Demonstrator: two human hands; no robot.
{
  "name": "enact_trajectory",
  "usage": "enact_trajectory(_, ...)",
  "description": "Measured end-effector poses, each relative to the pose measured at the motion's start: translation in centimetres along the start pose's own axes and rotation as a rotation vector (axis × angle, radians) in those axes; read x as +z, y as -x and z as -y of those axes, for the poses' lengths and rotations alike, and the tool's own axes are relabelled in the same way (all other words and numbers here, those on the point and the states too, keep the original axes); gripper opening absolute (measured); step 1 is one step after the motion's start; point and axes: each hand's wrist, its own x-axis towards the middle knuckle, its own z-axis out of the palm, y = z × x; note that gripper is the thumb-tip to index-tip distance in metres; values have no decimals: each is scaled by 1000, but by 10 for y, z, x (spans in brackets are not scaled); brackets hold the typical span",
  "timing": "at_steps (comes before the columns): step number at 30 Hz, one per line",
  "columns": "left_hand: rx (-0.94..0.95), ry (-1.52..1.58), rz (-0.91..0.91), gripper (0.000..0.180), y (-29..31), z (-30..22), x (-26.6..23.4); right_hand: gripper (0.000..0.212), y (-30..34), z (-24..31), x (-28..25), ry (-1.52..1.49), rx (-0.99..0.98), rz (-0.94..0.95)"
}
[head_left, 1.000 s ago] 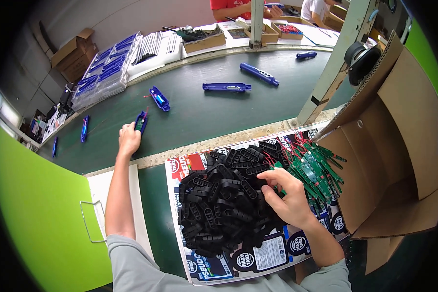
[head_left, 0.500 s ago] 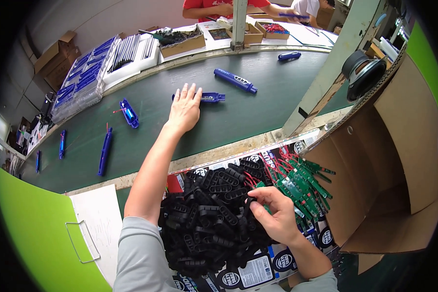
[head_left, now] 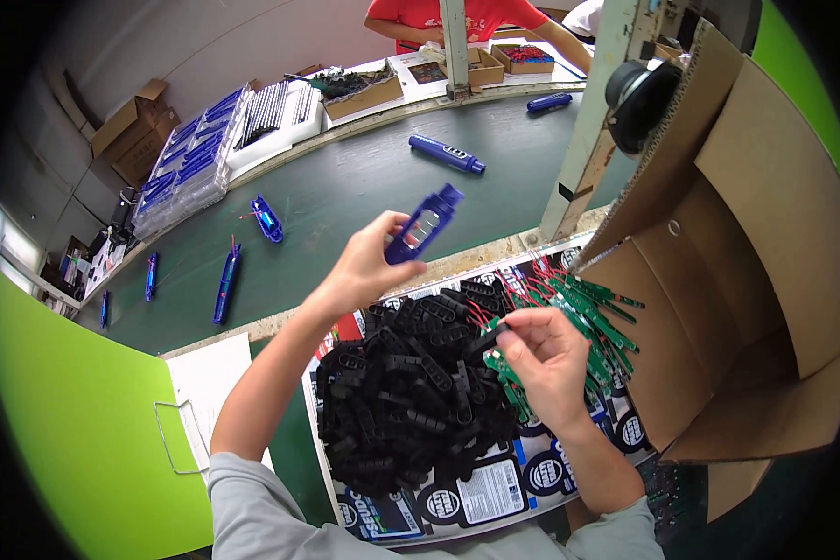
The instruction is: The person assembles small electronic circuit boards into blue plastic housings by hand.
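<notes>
My left hand point(head_left: 369, 264) is closed round a blue plastic housing point(head_left: 426, 224), a tube-like shell with an oblong window, held tilted above the belt's near edge. Between the thumb and fingers of my right hand point(head_left: 543, 359) is a small black plastic piece point(head_left: 497, 338), partly hidden by the fingers. It resembles the slotted black pieces in the big pile point(head_left: 411, 392) just below and left of that hand. Green circuit boards point(head_left: 579, 313) with red wires lie beside the pile, partly behind my right hand.
Several blue housings, such as this one point(head_left: 446, 155), lie along the dark green conveyor belt point(head_left: 336, 177). A metal post point(head_left: 583, 159) and an open cardboard box point(head_left: 719, 336) stand at the right. A green panel point(head_left: 84, 439) is at left. Across the belt is a person in red point(head_left: 476, 19).
My left hand has picked the blue housing up off the belt and brought it nearer. My right hand has lifted slightly with the black piece. The view has shifted a little.
</notes>
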Motion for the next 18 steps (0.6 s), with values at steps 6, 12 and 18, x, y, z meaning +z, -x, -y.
enact_trajectory(6, 140, 113, 50, 54, 74, -87, 41, 20, -3, 27, 3, 496, -471, -189)
enact_trajectory(12, 119, 161, 58, 45, 104, -115, 57, 16, 10, 36, 5, 845, -583, -254)
enact_trajectory(18, 147, 185, -47, 30, 112, -106, 74, 23, 23, 40, 10, 1026, -656, -282)
